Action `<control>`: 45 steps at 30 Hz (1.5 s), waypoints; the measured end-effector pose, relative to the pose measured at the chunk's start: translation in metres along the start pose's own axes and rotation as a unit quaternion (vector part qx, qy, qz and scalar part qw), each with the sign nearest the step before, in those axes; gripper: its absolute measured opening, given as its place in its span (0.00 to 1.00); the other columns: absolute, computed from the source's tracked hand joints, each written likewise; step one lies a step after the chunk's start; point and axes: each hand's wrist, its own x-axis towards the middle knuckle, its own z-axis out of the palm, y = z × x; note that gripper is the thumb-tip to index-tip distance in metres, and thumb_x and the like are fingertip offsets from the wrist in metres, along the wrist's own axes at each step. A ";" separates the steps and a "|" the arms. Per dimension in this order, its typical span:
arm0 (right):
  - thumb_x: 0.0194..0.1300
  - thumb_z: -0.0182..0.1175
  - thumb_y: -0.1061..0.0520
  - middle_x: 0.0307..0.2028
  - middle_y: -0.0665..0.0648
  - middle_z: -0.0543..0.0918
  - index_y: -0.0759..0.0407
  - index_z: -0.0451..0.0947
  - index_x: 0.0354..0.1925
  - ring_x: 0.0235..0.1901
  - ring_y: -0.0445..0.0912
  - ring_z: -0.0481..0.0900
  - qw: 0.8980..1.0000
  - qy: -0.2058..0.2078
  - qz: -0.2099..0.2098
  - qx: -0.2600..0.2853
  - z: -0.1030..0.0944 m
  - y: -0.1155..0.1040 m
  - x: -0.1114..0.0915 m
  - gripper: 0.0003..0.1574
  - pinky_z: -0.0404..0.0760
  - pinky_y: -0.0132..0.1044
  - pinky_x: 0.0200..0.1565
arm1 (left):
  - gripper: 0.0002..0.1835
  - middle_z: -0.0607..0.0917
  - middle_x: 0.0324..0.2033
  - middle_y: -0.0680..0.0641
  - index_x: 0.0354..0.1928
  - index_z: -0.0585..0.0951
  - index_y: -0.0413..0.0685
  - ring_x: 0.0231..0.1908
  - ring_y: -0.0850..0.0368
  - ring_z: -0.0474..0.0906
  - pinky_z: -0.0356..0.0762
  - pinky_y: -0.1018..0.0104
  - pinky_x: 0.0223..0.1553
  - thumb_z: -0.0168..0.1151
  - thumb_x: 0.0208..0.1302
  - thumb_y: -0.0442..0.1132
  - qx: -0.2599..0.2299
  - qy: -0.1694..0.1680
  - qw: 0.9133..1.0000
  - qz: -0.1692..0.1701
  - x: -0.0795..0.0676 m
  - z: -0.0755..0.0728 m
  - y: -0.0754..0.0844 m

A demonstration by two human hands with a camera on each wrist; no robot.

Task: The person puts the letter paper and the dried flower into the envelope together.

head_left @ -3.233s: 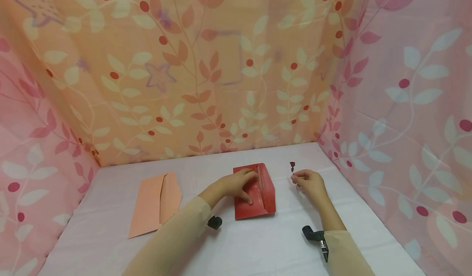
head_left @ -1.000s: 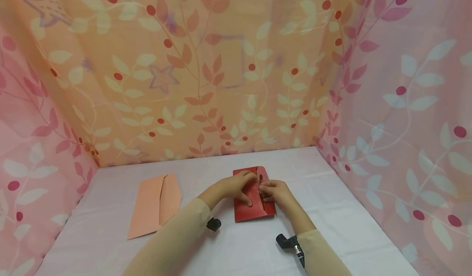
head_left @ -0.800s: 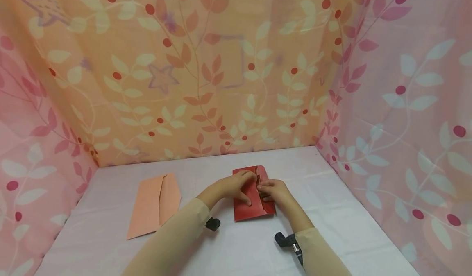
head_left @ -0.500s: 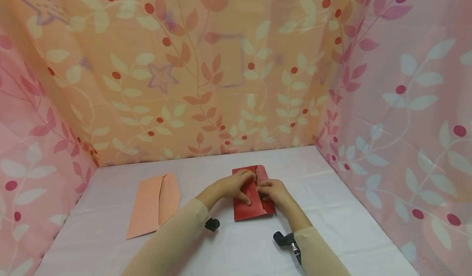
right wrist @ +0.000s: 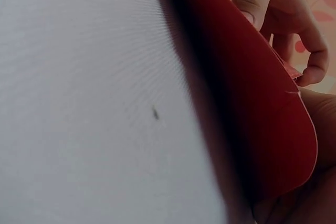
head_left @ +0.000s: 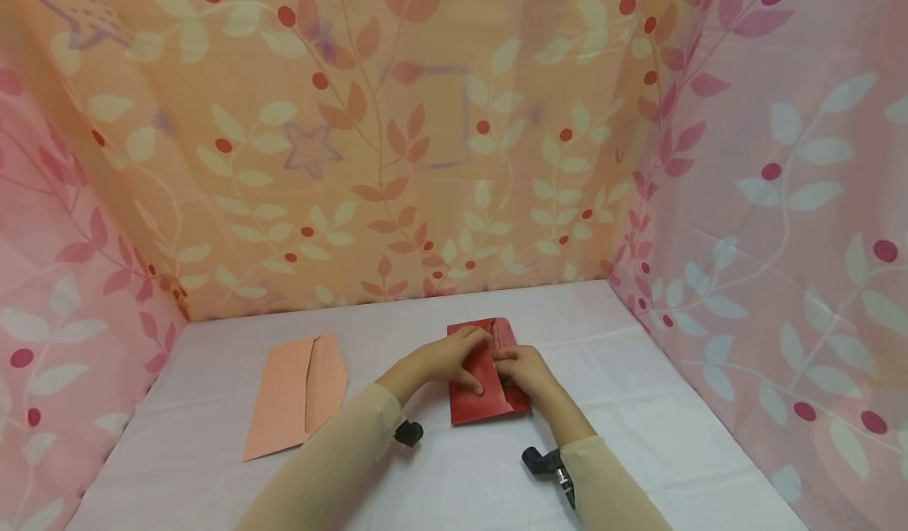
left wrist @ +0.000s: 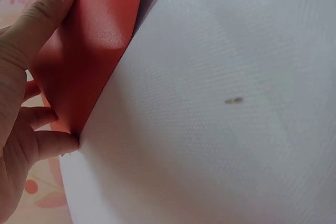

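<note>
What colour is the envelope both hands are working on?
Red; the envelope shows best in the head view, under the left hand and right hand.

White-covered table (head_left: 638, 405) fills lower frame. Red envelope (head_left: 471, 401) lies flat at lower centre. Peach envelope (head_left: 284, 393) lies flat at lower left, well apart from red one.

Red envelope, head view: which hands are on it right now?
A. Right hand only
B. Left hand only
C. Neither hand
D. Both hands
D: the left hand and the right hand both rest on the red envelope, meeting at its flap, while the peach envelope lies untouched to the left.
</note>
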 end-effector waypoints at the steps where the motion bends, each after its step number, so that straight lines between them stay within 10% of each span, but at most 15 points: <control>1: 0.63 0.66 0.63 0.41 0.63 0.89 0.71 0.84 0.50 0.32 0.46 0.87 1.000 0.001 -0.004 -0.008 0.000 0.001 0.000 0.18 0.88 0.38 0.38 | 0.48 0.66 0.73 0.52 0.69 0.66 0.68 0.69 0.53 0.66 0.75 0.51 0.65 0.79 0.47 0.64 0.001 0.001 1.000 0.001 0.000 0.000 0.000; 15: 0.58 0.69 0.62 0.40 0.56 0.90 0.63 0.89 0.43 0.42 0.44 0.83 0.987 0.022 -0.056 -0.147 0.003 -0.005 -0.002 0.13 0.82 0.35 0.44 | 0.48 0.66 0.73 0.50 0.70 0.67 0.65 0.70 0.52 0.66 0.75 0.50 0.66 0.80 0.48 0.62 0.000 0.005 1.000 -0.004 0.000 0.002 0.001; 34: 0.67 0.63 0.65 0.45 0.64 0.89 0.72 0.79 0.58 0.40 0.43 0.87 0.996 -0.069 -0.053 -0.009 -0.009 -0.001 -0.006 0.23 0.85 0.33 0.42 | 0.45 0.66 0.72 0.52 0.67 0.67 0.70 0.68 0.54 0.67 0.75 0.51 0.66 0.79 0.47 0.65 0.006 0.006 1.000 0.008 0.001 0.002 -0.001; 45: 0.66 0.67 0.62 0.42 0.61 0.90 0.69 0.80 0.58 0.40 0.41 0.86 0.995 -0.075 -0.050 -0.047 -0.008 -0.003 -0.008 0.23 0.83 0.31 0.44 | 0.49 0.64 0.74 0.50 0.71 0.66 0.68 0.71 0.50 0.65 0.75 0.48 0.65 0.79 0.48 0.63 0.007 -0.001 1.000 -0.010 -0.001 0.002 0.003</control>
